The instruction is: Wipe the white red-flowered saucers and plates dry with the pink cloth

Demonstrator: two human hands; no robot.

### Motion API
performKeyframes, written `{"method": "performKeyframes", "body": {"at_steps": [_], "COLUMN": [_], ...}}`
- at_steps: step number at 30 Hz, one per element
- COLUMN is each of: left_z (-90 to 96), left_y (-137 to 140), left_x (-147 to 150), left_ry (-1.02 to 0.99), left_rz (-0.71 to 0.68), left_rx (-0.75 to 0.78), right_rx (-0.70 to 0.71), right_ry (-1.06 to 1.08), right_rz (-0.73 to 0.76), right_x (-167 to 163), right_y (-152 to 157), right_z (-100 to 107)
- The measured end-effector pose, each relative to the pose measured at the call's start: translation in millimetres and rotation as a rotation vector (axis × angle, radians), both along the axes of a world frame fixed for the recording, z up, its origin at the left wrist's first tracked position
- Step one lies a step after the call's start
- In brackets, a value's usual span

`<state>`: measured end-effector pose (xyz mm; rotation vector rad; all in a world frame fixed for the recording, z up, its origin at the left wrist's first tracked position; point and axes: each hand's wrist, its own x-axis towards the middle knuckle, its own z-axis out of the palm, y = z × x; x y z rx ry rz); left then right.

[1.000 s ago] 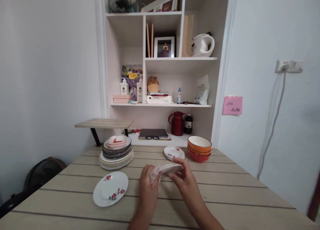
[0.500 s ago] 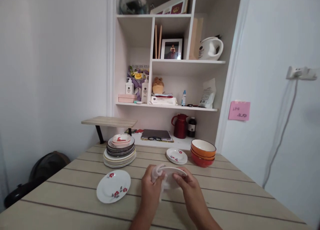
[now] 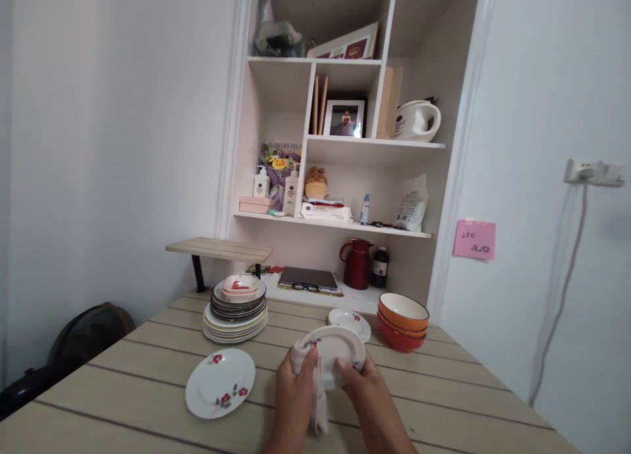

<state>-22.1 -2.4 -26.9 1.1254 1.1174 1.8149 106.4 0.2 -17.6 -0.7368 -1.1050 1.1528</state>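
Between my hands, above the table, is a small white plate [image 3: 340,345] with red flowers, its face tilted toward me. My left hand [image 3: 296,382] is closed on a pale pink cloth [image 3: 319,401] and pinches the plate's left edge through it; the cloth's end hangs down. My right hand [image 3: 362,385] grips the plate's right edge, thumb on its face. A single larger flowered plate [image 3: 220,383] lies on the table to the left. Behind the held plate is a short stack of small flowered plates [image 3: 351,319].
A tall stack of plates [image 3: 235,332] topped with small pink dishes [image 3: 240,286] stands at the back left, near a low wooden riser [image 3: 219,248]. Orange and red bowls [image 3: 403,316] are nested at the back right. A red jug [image 3: 357,265] and dark bottle [image 3: 379,267] stand behind.
The held plate has tipped from nearly edge-on to show its flowered face. More cloth now hangs below my left hand. The view has tilted up slightly.
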Motion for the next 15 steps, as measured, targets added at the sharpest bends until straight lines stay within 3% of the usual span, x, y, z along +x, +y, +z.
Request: {"method": "performKeyframes", "body": {"at_steps": [4, 7, 9, 12, 15], "left_z": [-4.8, -6.9, -5.9, -0.6, 6.0], "left_y": [1.5, 1.1, 0.0, -2.4, -5.1], "left_x": [-5.2, -6.8, -7.8, -8.9, -7.2], "left_ry": [0.482, 0.728, 0.779, 0.714, 0.481], "left_rz": [0.127, 0.175, 0.193, 0.154, 0.122], "left_rx": [0.374, 0.564, 0.628, 0.57, 0.311], "right_rx": [0.308, 0.494, 0.526, 0.495, 0.299], "right_ry": [-0.414, -0.659, -0.741, -0.697, -0.457], "right_rz": [-0.318, -0.336, -0.32, -0.249, -0.144], "right_x": [14.1, 21.2, 23.1, 21.8, 16.7], "right_y": [1.8, 0.3, -2.2, -7.8, -12.9], "right_z": [4.2, 7.8, 10.2, 14.6, 19.8]}}
